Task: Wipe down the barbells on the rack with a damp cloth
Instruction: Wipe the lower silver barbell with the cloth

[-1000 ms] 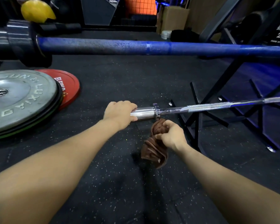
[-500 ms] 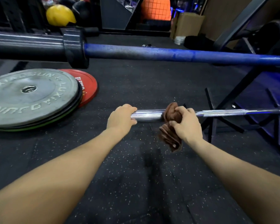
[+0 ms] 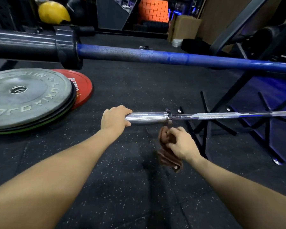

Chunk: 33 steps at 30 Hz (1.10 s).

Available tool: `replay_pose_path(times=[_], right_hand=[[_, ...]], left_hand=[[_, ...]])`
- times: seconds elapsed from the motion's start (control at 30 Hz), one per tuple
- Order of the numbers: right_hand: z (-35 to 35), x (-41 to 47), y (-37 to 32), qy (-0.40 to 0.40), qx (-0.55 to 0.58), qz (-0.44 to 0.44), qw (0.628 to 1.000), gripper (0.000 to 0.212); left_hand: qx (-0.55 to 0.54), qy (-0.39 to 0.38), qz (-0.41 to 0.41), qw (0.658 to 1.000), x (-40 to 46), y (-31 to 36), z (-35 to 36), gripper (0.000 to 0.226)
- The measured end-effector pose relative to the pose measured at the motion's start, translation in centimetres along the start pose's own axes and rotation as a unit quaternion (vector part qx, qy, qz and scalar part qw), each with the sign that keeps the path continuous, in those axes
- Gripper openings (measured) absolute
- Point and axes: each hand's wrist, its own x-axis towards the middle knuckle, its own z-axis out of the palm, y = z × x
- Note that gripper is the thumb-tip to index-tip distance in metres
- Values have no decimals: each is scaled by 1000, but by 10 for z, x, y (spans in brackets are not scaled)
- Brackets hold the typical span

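Note:
A chrome barbell (image 3: 213, 115) lies low and level on the black rack (image 3: 206, 129), its shiny sleeve pointing left. My left hand (image 3: 115, 119) grips the end of that sleeve. My right hand (image 3: 180, 142) holds a bunched brown cloth (image 3: 165, 152) just below the sleeve's collar, off the metal. Higher up, a blue barbell (image 3: 172, 56) with a dark sleeve runs across the whole view.
Grey and red weight plates (image 3: 28, 98) are stacked on the black rubber floor at the left. A yellow ball (image 3: 53, 13) and a cardboard box (image 3: 185, 27) sit at the back. More black rack frame rises at the right.
My right hand took the cloth up onto the chrome bar at the collar, then dropped below it again. My left hand kept its grip on the sleeve end.

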Motion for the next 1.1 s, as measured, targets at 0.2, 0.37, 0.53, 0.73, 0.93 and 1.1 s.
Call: replay_pose_path(times=[0.2, 0.37, 0.53, 0.73, 0.93, 1.1], right_hand=[[-38, 29, -37, 159, 56, -35, 985, 39], [-13, 39, -42, 106, -32, 11, 994, 37], [7, 47, -78, 79, -32, -72, 994, 29], [24, 52, -125, 32, -27, -123, 992, 25], [34, 38, -156, -24, -16, -202, 979, 29], [25, 41, -146, 10, -81, -157, 984, 32]], left_hand=[[-116, -18, -30, 993, -1, -16, 1, 51], [-204, -15, -57, 977, -5, -30, 1, 47], [-253, -24, -50, 966, -2, -41, 3, 41], [-295, -1, -70, 953, -3, -53, -3, 32], [-296, 42, -143, 943, -9, -72, -12, 27], [-301, 50, -187, 934, -15, -76, -12, 22]])
